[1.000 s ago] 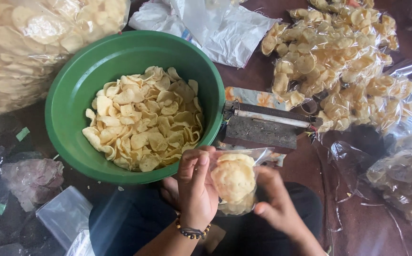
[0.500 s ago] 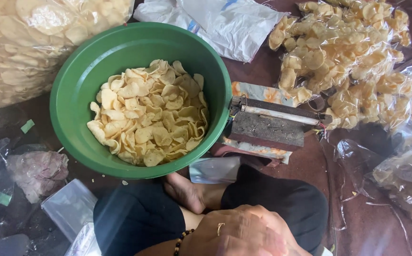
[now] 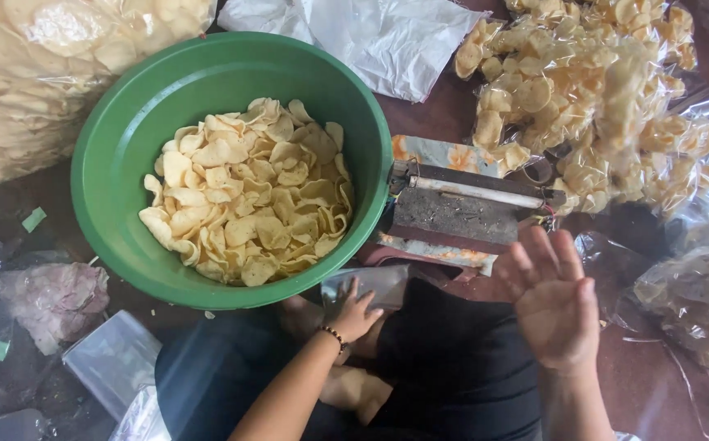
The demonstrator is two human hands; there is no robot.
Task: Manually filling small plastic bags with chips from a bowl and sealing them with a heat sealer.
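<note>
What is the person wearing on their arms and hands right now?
Both forearms are bare, with no sleeves or gloves. The left hand has a dark beaded bracelet with amber beads at the wrist. The right hand shows nothing on its wrist or fingers from this side.

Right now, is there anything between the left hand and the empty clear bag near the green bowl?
Nothing visible. The left hand already rests its fingertips on the clear bag, which lies just below the green bowl. The right hand is open and raised off to the side, holding nothing.
</note>
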